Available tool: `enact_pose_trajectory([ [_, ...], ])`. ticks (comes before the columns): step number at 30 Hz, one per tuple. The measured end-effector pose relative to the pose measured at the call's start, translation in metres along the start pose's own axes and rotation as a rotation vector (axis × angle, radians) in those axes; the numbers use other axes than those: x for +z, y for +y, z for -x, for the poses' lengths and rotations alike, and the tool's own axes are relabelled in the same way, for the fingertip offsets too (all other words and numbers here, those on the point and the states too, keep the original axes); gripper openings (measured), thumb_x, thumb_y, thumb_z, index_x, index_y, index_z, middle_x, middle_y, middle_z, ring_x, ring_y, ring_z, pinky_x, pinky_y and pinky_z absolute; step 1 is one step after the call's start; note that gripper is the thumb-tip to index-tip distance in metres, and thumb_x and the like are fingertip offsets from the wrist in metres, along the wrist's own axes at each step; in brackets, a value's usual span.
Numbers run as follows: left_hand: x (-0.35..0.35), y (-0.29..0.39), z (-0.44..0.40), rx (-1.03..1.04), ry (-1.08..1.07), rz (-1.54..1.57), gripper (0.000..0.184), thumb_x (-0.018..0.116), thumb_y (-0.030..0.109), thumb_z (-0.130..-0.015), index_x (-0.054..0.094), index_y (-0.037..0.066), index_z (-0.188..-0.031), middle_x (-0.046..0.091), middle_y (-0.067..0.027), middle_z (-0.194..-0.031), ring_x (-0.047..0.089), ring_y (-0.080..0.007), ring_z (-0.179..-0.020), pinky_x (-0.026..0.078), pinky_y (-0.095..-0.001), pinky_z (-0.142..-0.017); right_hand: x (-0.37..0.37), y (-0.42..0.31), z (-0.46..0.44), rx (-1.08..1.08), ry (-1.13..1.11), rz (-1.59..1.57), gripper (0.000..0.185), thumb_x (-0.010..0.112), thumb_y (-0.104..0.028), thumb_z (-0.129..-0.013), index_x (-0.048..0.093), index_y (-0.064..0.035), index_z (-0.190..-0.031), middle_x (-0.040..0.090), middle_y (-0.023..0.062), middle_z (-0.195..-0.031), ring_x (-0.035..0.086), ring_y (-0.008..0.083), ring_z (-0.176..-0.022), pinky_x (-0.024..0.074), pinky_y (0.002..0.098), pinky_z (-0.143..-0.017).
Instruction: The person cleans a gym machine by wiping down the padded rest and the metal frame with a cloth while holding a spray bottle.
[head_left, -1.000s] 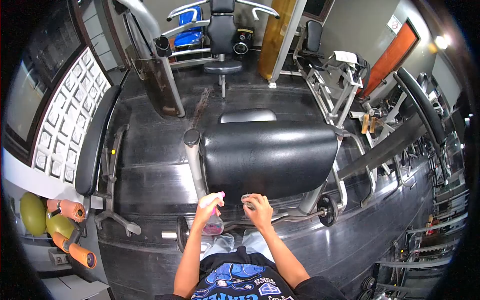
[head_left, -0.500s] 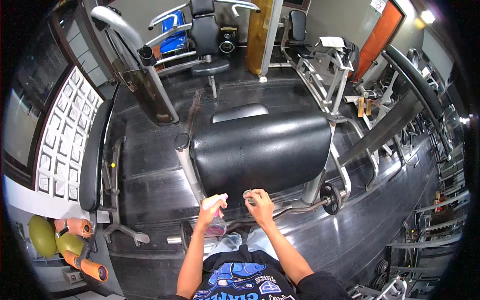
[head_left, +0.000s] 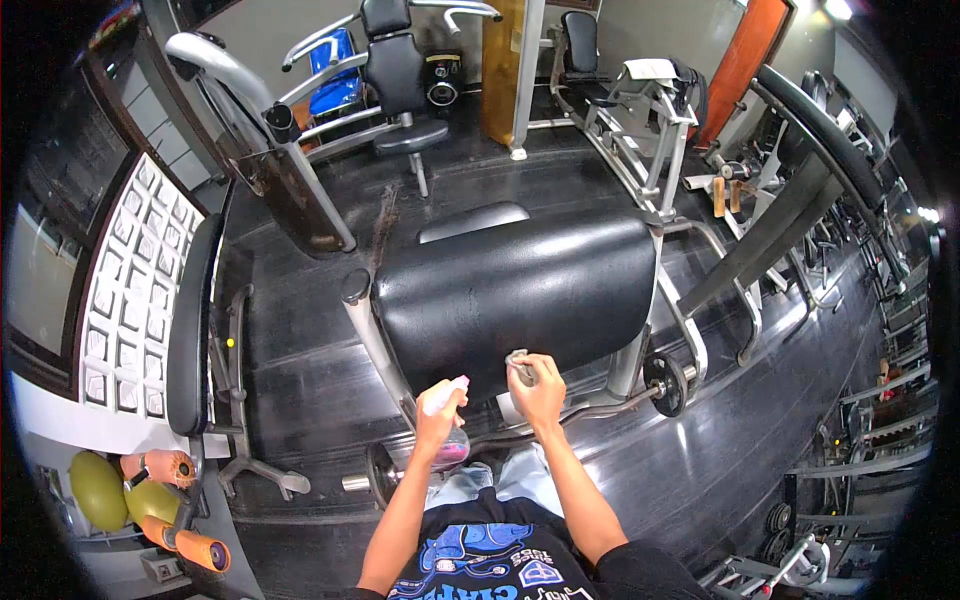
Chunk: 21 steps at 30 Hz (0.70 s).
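My left hand (head_left: 440, 410) is closed around the neck of a clear spray bottle (head_left: 455, 447) with pink liquid and a pale pink top. In my right hand (head_left: 538, 388) is a small crumpled greyish cloth (head_left: 517, 366), pinched between the fingers. Both hands are at the near edge of a wide black padded bench pad (head_left: 520, 290), the right one over its lower edge. Beneath them a curved barbell (head_left: 590, 412) lies across the bench frame, with a plate at each end.
A padded bench (head_left: 190, 330) stands at the left, near green balls (head_left: 98, 490) and orange rollers (head_left: 200, 549). Beyond the pad are a seated machine (head_left: 395, 75) and a tall brown-sided post (head_left: 502, 80). More machines (head_left: 650, 130) and racks line the right.
The view has shifted and turned slightly. My right hand has moved forward and to the right with the cloth, over the pad's near edge. My left hand still holds the bottle.
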<state>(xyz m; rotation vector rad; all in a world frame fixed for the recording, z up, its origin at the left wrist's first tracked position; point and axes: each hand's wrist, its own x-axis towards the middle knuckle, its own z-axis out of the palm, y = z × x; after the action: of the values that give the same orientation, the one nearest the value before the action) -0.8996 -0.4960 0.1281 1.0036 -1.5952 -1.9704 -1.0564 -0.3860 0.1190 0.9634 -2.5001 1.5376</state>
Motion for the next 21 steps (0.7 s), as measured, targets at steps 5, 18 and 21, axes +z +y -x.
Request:
enact_pose_trajectory([
  [5,0.018,-0.002,-0.004,0.068,0.022,-0.025,0.024,0.061,0.021,-0.091,0.065,0.000,-0.081,0.062,-0.0061,-0.068,0.054,-0.0115,-0.043,0.047,-0.0262,-0.041,-0.011,0.010,0.011,0.230,0.060,-0.042,0.016,0.074,-0.014,-0.078,0.071,-0.0093,-0.093,0.068,0.0099,-0.095,0.067,0.0281,-0.090,0.0522,0.0360,-0.080],
  [18,-0.004,0.004,0.005,0.002,-0.041,-0.060,0.019,0.062,0.019,-0.091,0.064,0.001,-0.085,0.064,-0.0048,-0.077,0.057,-0.0099,-0.050,0.046,-0.0247,-0.046,0.006,0.011,0.031,0.092,-0.069,-0.034,0.015,0.075,-0.012,-0.074,0.071,-0.0145,-0.089,0.069,0.0054,-0.096,0.068,0.0252,-0.090,0.0532,0.0343,-0.078],
  [21,-0.011,0.001,0.006,-0.018,-0.059,-0.050,0.018,0.061,0.018,-0.091,0.064,0.001,-0.086,0.064,-0.0050,-0.078,0.057,-0.0101,-0.050,0.047,-0.0249,-0.047,-0.007,0.001,0.004,0.217,0.054,-0.033,0.012,0.075,-0.014,-0.077,0.072,-0.0103,-0.088,0.071,0.0078,-0.094,0.068,0.0263,-0.090,0.0526,0.0347,-0.079],
])
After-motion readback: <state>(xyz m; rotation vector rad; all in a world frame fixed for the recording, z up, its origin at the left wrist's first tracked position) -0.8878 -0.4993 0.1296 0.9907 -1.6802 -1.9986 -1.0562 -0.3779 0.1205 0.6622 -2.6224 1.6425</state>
